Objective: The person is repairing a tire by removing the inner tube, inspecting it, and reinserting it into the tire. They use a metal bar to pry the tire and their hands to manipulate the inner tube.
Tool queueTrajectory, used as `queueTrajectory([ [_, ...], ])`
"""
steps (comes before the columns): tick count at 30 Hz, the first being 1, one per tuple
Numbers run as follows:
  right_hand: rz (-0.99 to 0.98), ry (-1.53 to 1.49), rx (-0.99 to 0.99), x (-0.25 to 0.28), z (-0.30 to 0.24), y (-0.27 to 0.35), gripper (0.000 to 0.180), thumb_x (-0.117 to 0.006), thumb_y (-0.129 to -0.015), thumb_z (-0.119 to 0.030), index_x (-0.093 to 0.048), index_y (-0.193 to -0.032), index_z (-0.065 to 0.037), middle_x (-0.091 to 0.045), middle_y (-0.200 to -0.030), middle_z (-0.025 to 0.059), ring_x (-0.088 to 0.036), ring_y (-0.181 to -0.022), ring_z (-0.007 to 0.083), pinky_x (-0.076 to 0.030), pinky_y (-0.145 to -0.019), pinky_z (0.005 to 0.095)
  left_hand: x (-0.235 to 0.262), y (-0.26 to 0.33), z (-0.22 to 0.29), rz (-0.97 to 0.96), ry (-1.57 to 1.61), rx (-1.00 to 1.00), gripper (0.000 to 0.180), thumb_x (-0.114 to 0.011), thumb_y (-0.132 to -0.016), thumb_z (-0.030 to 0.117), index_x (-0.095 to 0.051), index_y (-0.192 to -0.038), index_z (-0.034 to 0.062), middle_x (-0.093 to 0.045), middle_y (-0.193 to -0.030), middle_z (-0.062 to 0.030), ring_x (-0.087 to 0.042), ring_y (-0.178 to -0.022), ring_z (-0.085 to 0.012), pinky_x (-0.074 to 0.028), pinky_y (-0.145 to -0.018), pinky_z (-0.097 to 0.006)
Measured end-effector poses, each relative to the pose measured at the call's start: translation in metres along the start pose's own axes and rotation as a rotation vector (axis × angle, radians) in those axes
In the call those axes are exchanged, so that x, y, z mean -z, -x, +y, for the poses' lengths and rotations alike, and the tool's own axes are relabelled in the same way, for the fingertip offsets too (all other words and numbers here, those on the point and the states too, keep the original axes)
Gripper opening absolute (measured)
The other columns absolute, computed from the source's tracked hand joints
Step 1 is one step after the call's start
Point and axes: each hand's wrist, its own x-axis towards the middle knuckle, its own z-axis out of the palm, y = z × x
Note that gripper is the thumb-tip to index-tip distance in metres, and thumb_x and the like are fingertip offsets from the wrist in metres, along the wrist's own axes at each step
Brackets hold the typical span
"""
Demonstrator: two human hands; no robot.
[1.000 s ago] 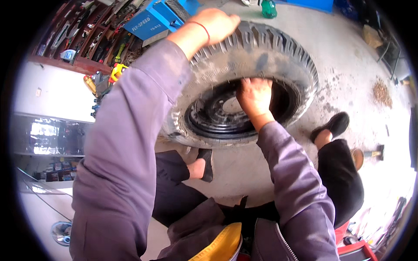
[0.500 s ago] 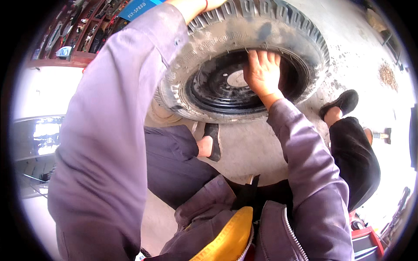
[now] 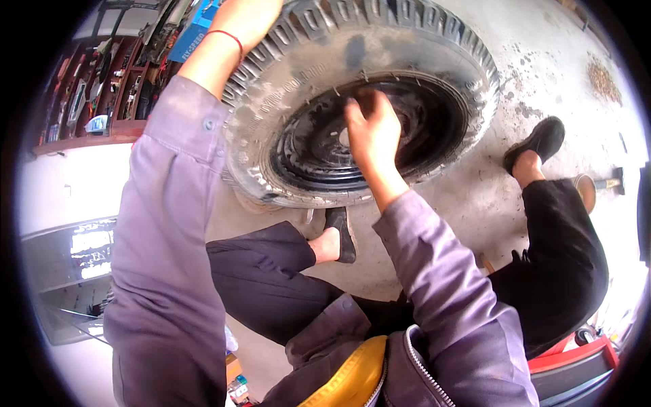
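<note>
A large, dusty black tyre (image 3: 298, 88) with chunky tread stands tilted in front of me, fitted on a black steel wheel rim (image 3: 305, 152). My left hand (image 3: 247, 24), with a red cord at its wrist, lies against the tread at the tyre's upper left; its fingers run past the picture's top edge. In front of the rim's hollow is my right hand (image 3: 376, 132), thumb and bent fingers apart and nothing visible between them. Its fingertips are dark against the rim, so whether they touch it is unclear.
Wooden compartments of tools (image 3: 102, 95) and a blue box (image 3: 193, 34) are at the upper left. My black shoes (image 3: 539, 146) flank the tyre on the concrete floor. A hammer-like tool (image 3: 608, 183) lies at right, a red-edged toolbox (image 3: 573, 363) at lower right.
My right hand has come off the rim's upper edge and moved left across the hollow. The tyre appears shifted slightly left and turned; the whole view has shifted too.
</note>
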Motion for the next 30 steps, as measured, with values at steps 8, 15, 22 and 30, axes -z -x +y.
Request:
queueTrajectory([
  [8, 0.138, 0.008, 0.042, -0.027, -0.003, -0.004, 0.026, -0.073, -0.082, -0.023, -0.061, -0.095, -0.004, -0.064, -0.096, 0.0135, -0.066, -0.086, 0.0328, -0.053, -0.075, 0.0423, 0.004, 0.005, 0.032, 0.082, 0.065, 0.18, 0.058, -0.041, -0.094, 0.05, -0.07, -0.098, 0.0, -0.066, -0.102, -0.0273, -0.063, -0.102, -0.041, -0.046, -0.091, -0.043],
  [15, 0.103, -0.154, 0.143, -0.018, 0.009, -0.013, 0.016, -0.071, -0.083, -0.016, -0.064, -0.089, -0.004, -0.066, -0.088, 0.0133, -0.066, -0.077, 0.033, -0.052, -0.072, 0.04, 0.0, 0.001, 0.019, 0.055, 0.011, 0.086, 0.056, -0.038, -0.095, 0.046, -0.071, -0.1, 0.0003, -0.067, -0.104, -0.0258, -0.063, -0.102, -0.0398, -0.046, -0.09, -0.043],
  [22, 0.088, -0.155, -0.045, -0.019, 0.011, -0.001, 0.017, -0.065, -0.089, -0.017, -0.065, -0.099, -0.004, -0.07, -0.092, 0.0145, -0.068, -0.081, 0.0302, -0.053, -0.075, 0.0367, -0.01, -0.004, 0.016, 0.06, 0.013, 0.134, 0.056, -0.04, -0.095, 0.045, -0.07, -0.101, -0.0017, -0.067, -0.105, -0.0266, -0.063, -0.103, -0.0411, -0.046, -0.091, -0.043],
  [30, 0.118, -0.589, -0.425, 0.051, 0.047, 0.002, 0.015, -0.055, -0.092, -0.006, -0.06, -0.106, -0.003, -0.062, -0.081, 0.005, -0.057, -0.062, 0.0107, -0.048, -0.053, 0.0257, -0.014, -0.01, -0.004, 0.118, 0.016, 0.129, 0.058, -0.044, -0.094, 0.046, -0.07, -0.095, -0.0058, -0.066, -0.1, -0.0307, -0.063, -0.101, -0.0444, -0.047, -0.09, -0.046],
])
